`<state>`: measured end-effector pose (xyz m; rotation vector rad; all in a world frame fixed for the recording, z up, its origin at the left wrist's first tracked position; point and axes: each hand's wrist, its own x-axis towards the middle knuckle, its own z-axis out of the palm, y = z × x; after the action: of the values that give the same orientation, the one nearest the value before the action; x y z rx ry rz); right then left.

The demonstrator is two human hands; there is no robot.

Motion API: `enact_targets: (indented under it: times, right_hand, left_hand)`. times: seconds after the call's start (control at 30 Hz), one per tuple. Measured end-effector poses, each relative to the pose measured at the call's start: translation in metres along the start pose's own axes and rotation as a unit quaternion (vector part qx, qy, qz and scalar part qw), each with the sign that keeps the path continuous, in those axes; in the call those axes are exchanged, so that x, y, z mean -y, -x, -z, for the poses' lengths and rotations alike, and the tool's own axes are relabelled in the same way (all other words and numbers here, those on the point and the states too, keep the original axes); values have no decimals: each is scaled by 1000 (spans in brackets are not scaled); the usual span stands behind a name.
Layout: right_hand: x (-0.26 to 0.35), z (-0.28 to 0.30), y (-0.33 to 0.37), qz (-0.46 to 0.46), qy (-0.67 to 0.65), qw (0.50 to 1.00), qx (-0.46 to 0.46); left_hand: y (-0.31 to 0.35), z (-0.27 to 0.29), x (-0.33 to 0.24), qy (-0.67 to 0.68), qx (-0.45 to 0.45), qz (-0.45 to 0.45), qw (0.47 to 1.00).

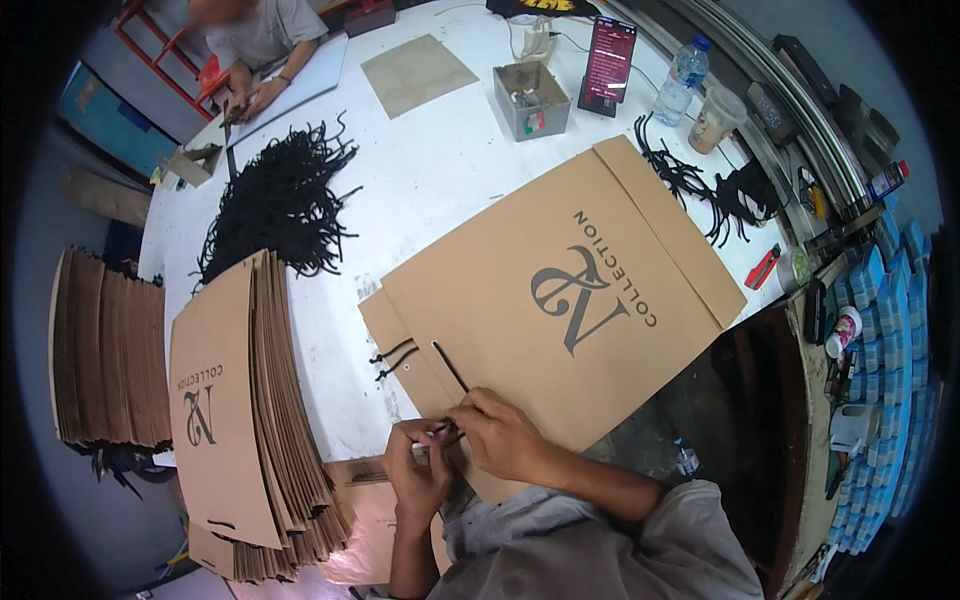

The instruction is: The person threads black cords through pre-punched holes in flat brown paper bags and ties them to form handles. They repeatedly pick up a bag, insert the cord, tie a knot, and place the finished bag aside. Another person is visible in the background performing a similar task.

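Observation:
A flat brown paper bag (pixel 520 270) lies across the table's near edge, dark printing on its face. A black cord (pixel 450 366) runs from a hole near the bag's top edge down to my hands. Both hands are closed on that cord at the bag's near corner: my left hand (pixel 418 462) pinches it just off the edge, and my right hand (pixel 500 436) grips it while resting on the paper. Two knotted cord ends (pixel 393 360) stick out beyond the bag's left edge. My fingers partly hide the cord between them.
Stacked brown bags (pixel 235 400) stand at my left, with another stack (pixel 110 350) beyond. A heap of black cords (pixel 280 200) lies behind them. Across the white table (pixel 430 180) are a metal box (pixel 532 100), phone (pixel 608 65), water bottle (pixel 683 80) and red cutter (pixel 763 268). Another person (pixel 265 45) works far left.

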<state>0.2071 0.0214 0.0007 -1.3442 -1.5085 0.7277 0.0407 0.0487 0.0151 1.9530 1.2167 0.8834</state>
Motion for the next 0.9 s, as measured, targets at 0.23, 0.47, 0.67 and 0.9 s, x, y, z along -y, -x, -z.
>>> enact_targets:
  times: [0.23,0.47,0.67,0.9]
  right_hand:
    - [-9,23,-7,-59,-161,982,74]
    - [-17,9,-3,-117,-199,970,68]
    - [-15,22,-4,32,-78,993,83]
    - [-17,3,-2,128,103,984,66]
  left_hand:
    - [-11,-7,-2,270,-46,65,960]
    - [2,-20,8,162,-67,16,984]
    - [9,-8,1,358,-25,155,920]
    - [31,22,-34,166,-51,-52,983]
